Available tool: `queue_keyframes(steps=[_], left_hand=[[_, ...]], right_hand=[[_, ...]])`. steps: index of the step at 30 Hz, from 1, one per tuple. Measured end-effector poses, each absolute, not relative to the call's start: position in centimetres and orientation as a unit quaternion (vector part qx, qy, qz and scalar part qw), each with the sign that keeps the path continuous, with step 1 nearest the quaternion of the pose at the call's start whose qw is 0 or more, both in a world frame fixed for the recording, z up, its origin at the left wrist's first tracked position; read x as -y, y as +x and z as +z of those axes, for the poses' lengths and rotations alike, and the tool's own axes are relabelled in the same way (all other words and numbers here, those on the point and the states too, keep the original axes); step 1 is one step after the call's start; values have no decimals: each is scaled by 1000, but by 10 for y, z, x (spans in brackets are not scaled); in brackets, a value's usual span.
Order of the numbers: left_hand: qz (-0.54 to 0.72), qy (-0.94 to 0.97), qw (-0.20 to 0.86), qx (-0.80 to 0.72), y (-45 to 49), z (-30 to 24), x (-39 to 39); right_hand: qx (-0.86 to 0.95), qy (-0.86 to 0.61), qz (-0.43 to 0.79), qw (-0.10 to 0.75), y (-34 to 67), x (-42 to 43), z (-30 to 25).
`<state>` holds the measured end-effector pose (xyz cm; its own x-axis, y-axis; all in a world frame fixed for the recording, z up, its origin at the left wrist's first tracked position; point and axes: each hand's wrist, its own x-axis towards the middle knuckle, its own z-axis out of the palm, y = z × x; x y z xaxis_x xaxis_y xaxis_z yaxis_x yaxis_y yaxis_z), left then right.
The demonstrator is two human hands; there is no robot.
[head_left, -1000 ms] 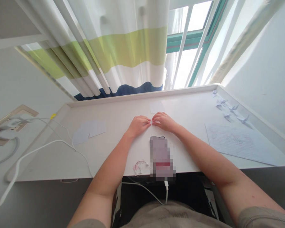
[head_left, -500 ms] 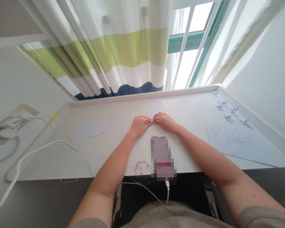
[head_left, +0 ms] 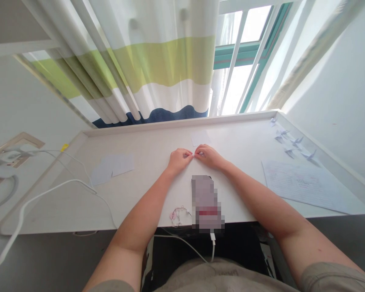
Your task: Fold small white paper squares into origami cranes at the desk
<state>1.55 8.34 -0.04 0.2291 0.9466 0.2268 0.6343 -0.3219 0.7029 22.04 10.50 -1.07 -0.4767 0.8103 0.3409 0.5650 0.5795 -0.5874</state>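
Observation:
My left hand [head_left: 180, 159] and my right hand [head_left: 208, 156] meet fingertip to fingertip over the middle of the white desk [head_left: 158, 142]. Both are closed in a pinch. A small bit of white folded paper [head_left: 194, 155] shows between the fingertips, most of it hidden by the fingers. Just beyond my right hand lies a white paper sheet [head_left: 200, 138]. Off to the left of my left hand are overlapping white paper pieces [head_left: 117, 166].
Several folded paper cranes [head_left: 295, 142] stand at the back right, behind a written sheet [head_left: 301, 184]. Between my forearms lies a blurred-out phone [head_left: 205, 198] on a charging cable [head_left: 213, 241], beside a beaded pink strap [head_left: 178, 215]. White cables [head_left: 48, 188] cross the desk's left side.
The fingers have shifted slightly at the pinch, and the fingertips of both hands remain close together. The whole view has moved a little; the things on the desk keep their places.

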Motion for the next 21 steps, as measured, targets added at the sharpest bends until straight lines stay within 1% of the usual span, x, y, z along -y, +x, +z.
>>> queue_keyframes(steps=[2,9,15,21], left_hand=[[326,746,250,-525,14,0,-83],[308,755,222,-535,17,0,-84],[328,735,229,-548,18,-1,-83],[326,724,238,-559,21,0,-82]], right_hand=[[832,-418,199,307,220,-105,-11],[832,-414,205,307,223,-101,-10],[784,-468,237,333,217,-103,-11],[750,-503,263,339,213,-106,-12]])
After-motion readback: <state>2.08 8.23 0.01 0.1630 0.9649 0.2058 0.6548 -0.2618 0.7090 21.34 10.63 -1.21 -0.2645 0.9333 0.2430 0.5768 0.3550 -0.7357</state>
